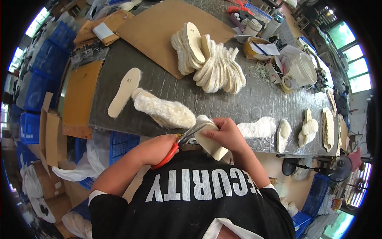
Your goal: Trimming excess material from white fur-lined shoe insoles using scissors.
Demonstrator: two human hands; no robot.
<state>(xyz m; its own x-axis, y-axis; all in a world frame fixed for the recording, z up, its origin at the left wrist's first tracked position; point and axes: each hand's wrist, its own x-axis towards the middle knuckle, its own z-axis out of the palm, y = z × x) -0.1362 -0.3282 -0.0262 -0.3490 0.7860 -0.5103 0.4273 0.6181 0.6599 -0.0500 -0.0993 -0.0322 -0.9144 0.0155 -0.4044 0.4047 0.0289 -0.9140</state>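
My left hand (163, 148) is closed round the red handles (166, 157) of a pair of scissors. Their metal blades (191, 132) lie against the rim of a cream insole, and I cannot tell whether they are parted. That insole (213, 144) is gripped in my right hand (226, 134), thumb on its smooth face and fingers behind it, just in front of my chest. Beyond my hands, fluffy insoles (165, 110) lie overlapping on the dark table (159, 81). A flat cream insole (124, 92) lies to their left.
A large pile of fleecy insoles (219, 67) stands farther back, partly on a brown board (155, 32). More insoles (283, 135) lie along the right side. At back right are a white bucket (303, 68) and a yellow tub (251, 48). Blue crates (124, 146) stand below the left edge.
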